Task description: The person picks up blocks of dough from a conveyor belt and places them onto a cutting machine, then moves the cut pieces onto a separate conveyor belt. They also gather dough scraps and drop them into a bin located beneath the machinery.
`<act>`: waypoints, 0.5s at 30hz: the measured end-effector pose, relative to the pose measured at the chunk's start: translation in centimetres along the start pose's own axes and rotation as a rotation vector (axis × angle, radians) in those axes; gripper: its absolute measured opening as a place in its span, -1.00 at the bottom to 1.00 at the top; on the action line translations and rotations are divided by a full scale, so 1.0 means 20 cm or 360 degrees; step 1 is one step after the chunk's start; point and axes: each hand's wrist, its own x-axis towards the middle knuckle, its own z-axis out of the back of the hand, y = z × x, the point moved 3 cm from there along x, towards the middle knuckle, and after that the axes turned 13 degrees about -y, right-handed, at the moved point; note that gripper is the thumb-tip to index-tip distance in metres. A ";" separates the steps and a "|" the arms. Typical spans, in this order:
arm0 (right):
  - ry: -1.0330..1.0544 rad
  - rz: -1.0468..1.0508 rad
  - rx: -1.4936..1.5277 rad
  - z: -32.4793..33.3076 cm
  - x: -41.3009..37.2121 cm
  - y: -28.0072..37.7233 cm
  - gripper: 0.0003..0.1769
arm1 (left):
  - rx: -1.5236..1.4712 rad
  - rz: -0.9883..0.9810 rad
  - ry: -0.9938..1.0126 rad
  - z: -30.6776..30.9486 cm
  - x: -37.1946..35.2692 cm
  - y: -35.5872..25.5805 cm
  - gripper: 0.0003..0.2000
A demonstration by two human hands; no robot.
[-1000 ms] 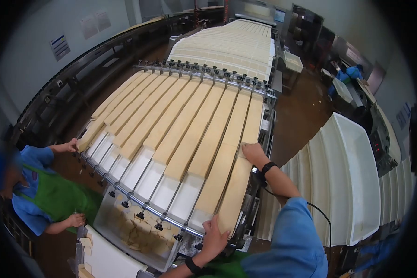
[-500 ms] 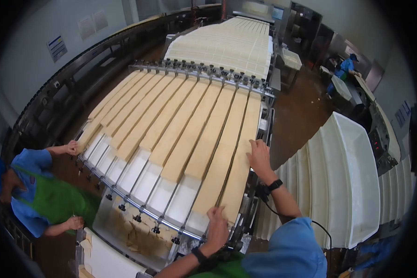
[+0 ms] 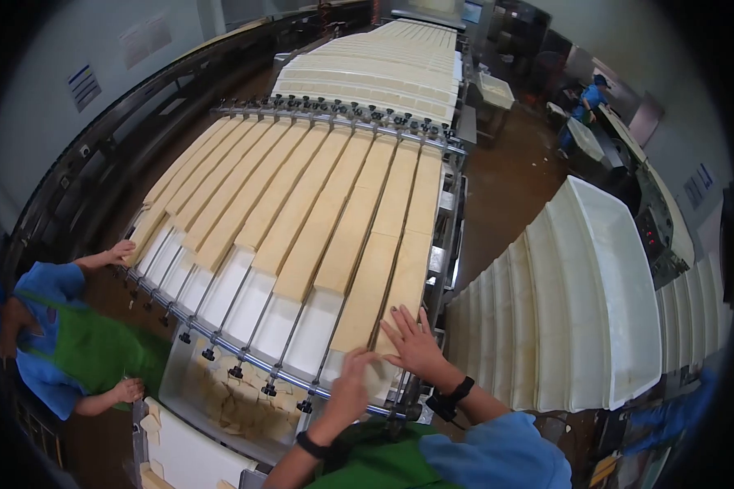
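Long pale-tan strips, like layered dough sheets (image 3: 302, 187), lie side by side in narrow lanes on a white conveyor bed. My right hand (image 3: 416, 346) rests on the near end of the rightmost dough strip (image 3: 408, 277), its fingers spread flat. Beside it, to the left, my left hand (image 3: 351, 391) is blurred by motion, with its fingers bent around the edge of a pale dough piece (image 3: 377, 379) at the strip's near end. The neighbouring dough strip (image 3: 363, 301) ends just above my left hand.
A metal rail with black knobs (image 3: 228, 350) borders the near edge. Below it, a bin (image 3: 179, 383) holds dough scraps. At left stands a co-worker in a green apron (image 3: 98, 342), one hand on the far-left strip. Nested white tubs (image 3: 612, 301) stand at right.
My right hand has moved down along the rightmost strip and flattened onto its near end. My left hand has shifted slightly left. The whole view has shifted a little.
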 end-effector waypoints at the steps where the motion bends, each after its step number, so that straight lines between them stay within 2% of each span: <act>1: -0.0010 0.0005 -0.0064 -0.03 -0.01 0.00 -0.11 | 0.0010 -0.0133 -0.0084 0.09 -0.01 0.02 -0.56; 3: 0.0075 0.0013 -0.0218 -0.06 -0.03 0.07 -0.11 | 0.0085 0.0002 -0.0729 0.32 -0.11 0.06 -0.64; 4: 0.0116 -0.0002 -0.0306 -0.06 -0.02 0.09 -0.10 | -0.0257 0.0267 -0.1068 0.41 -0.18 0.16 -0.66; 5: 0.0112 -0.0070 -0.0099 0.00 -0.01 0.14 -0.05 | 0.0003 0.0396 -0.1420 0.52 -0.27 0.27 -0.57; 6: 0.0118 -0.0082 -0.0137 0.01 0.01 0.15 -0.03 | 0.0273 0.0411 -0.1605 0.62 -0.33 0.30 -0.53; 7: 0.0125 -0.0099 -0.0176 0.01 0.02 0.16 -0.01 | 0.0199 0.0562 -0.1761 0.69 -0.41 0.51 -0.47; 8: 0.0136 -0.0110 -0.0212 0.01 0.04 0.16 0.01 | 0.0914 0.0507 -0.1566 0.77 -0.49 0.61 -0.42; 9: 0.0030 -0.0150 -0.0190 -0.03 0.05 0.14 0.03 | 0.0930 0.0756 -0.1529 0.80 -0.55 0.74 -0.40; 12: 0.0000 -0.0143 -0.0257 -0.07 0.06 0.13 0.03 | 0.0859 0.0852 -0.1501 0.87 -0.74 0.98 -0.45; 15: -0.0063 -0.0158 -0.0293 -0.08 0.05 0.13 0.02 | 0.1274 0.0504 -0.1350 0.92 -0.71 0.72 -0.25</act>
